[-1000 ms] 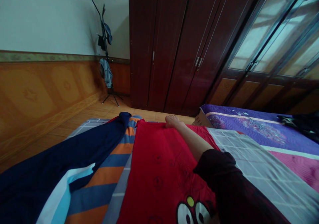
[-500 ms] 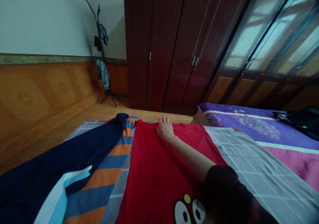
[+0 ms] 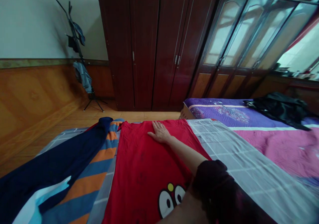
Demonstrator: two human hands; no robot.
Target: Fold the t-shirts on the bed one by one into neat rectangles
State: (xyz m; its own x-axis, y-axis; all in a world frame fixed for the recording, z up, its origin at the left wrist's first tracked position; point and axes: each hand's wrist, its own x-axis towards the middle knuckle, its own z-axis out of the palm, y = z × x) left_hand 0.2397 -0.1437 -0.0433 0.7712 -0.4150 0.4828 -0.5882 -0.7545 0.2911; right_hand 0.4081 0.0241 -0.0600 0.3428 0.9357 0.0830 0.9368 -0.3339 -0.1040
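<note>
A red shirt (image 3: 134, 151) with printed cartoon eyes (image 3: 166, 202) and a yellow dot lies spread flat on the bed. My right hand (image 3: 160, 132) rests palm down near its far edge, fingers stretched and thumb out to the left. The bare forearm and dark sleeve (image 3: 219, 187) cross over the right side of the shirt. Bare skin (image 3: 183, 210) shows at the bottom edge, partly behind the sleeve; which limb it is I cannot tell. My left hand is out of view. Left of the shirt lies a navy garment (image 3: 72, 154) with a white and light-blue stripe.
Under the clothes are a grey checked sheet (image 3: 239, 157) and an orange-and-blue striped cloth (image 3: 96, 175). A second bed (image 3: 269, 139) with a purple and pink cover stands right, a black garment (image 3: 279, 107) on it. Behind are a dark wardrobe (image 3: 144, 51) and a coat rack (image 3: 77, 44).
The view has turned to the right, bringing in a window. My right hand still lies near the shirt's far edge, its fingers now spread flatter with the thumb out.
</note>
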